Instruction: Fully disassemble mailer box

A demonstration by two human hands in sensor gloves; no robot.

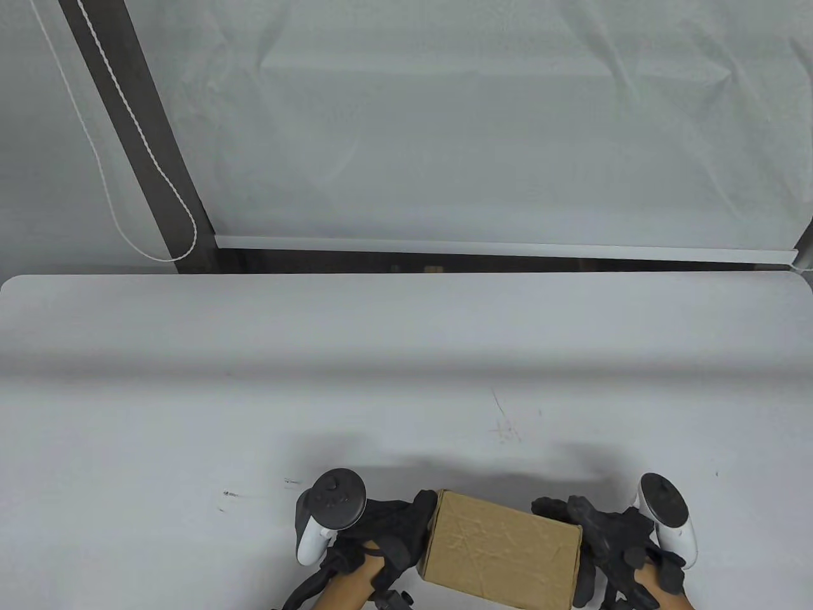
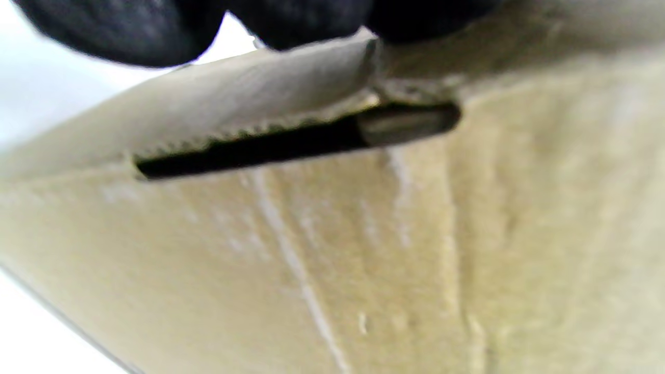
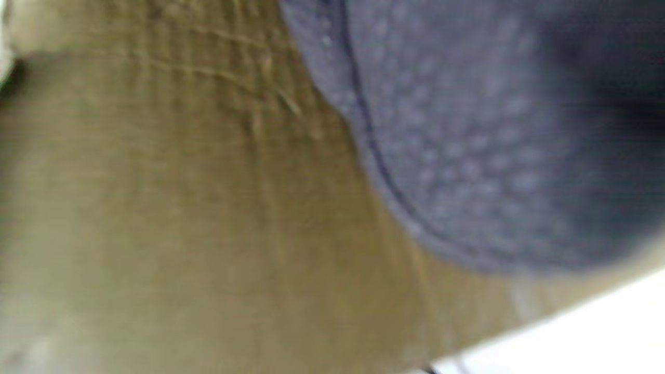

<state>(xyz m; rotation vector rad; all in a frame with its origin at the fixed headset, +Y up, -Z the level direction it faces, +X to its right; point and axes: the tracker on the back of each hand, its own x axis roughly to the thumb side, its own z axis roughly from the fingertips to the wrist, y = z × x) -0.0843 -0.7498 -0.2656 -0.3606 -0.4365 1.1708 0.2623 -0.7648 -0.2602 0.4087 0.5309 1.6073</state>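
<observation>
Brown cardboard, creased and scuffed across its top, made up the mailer box [image 1: 502,549], which sat fully closed and assembled at the near edge of the white bench [image 1: 406,381], so by my judgement the whole job of taking it apart lay ahead. The left hand [image 1: 381,534] gripped its left end, fingers [image 2: 291,21] curled on a flap above a slot, while the right hand [image 1: 610,540] pressed against the right end.
</observation>
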